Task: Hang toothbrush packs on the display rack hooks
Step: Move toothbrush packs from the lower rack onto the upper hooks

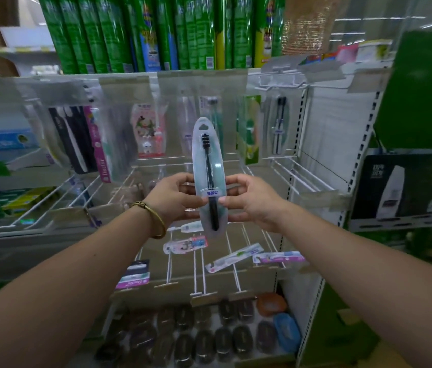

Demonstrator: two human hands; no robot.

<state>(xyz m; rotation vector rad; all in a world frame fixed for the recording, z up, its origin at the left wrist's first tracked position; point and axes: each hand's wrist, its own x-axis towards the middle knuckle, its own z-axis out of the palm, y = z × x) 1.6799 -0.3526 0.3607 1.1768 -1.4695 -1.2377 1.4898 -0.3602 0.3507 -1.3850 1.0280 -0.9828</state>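
Toothbrush pack point(208, 155) held upright in mid-air before the display rack, level with its middle row of hooks point(302, 173), not yet on any hook. Left hand point(175, 199) and right hand point(249, 201) each pinch its lower side edges, thumbs on the front. Judged light; clear blister, stiff lengthwise, slick, dents if squeezed. Best gripped low by the edges, leaving the top hang hole point(203, 126) free.
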